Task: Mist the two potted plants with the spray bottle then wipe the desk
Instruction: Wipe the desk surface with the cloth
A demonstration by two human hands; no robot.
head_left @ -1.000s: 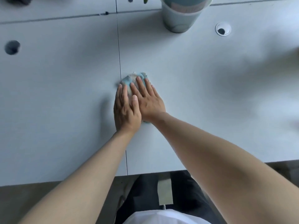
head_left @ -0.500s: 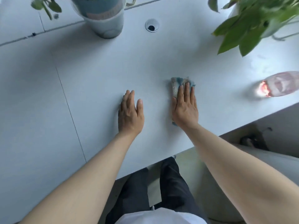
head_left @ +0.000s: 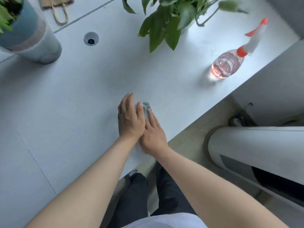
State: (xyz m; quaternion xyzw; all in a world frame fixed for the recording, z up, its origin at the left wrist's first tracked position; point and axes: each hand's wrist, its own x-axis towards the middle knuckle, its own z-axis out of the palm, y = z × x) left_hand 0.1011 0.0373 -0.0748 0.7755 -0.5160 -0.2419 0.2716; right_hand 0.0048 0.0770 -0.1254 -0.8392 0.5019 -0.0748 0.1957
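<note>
A small blue-grey cloth (head_left: 145, 109) lies on the white desk (head_left: 82, 96) near its front edge, mostly covered by my hands. My right hand (head_left: 153, 134) presses flat on the cloth. My left hand (head_left: 130, 117) lies beside it, overlapping the right hand and the cloth's left side. A clear pink spray bottle (head_left: 228, 65) with an orange-and-white trigger head stands at the right, near the desk edge. One potted plant in a blue-grey pot (head_left: 28, 38) stands at the far left. The second plant's green leaves (head_left: 164, 22) hang over the desk at top centre; its pot is hidden.
A round cable hole (head_left: 91, 38) sits between the two plants. A brown paper bag (head_left: 57, 5) lies at the top. The desk's front edge runs diagonally at the right, with a white cylindrical appliance (head_left: 256, 145) on the floor below it. My legs are under the desk.
My hands were apart half a second ago and are now together on the cloth. The view has swung right, bringing the whole spray bottle and the floor appliance into sight.
</note>
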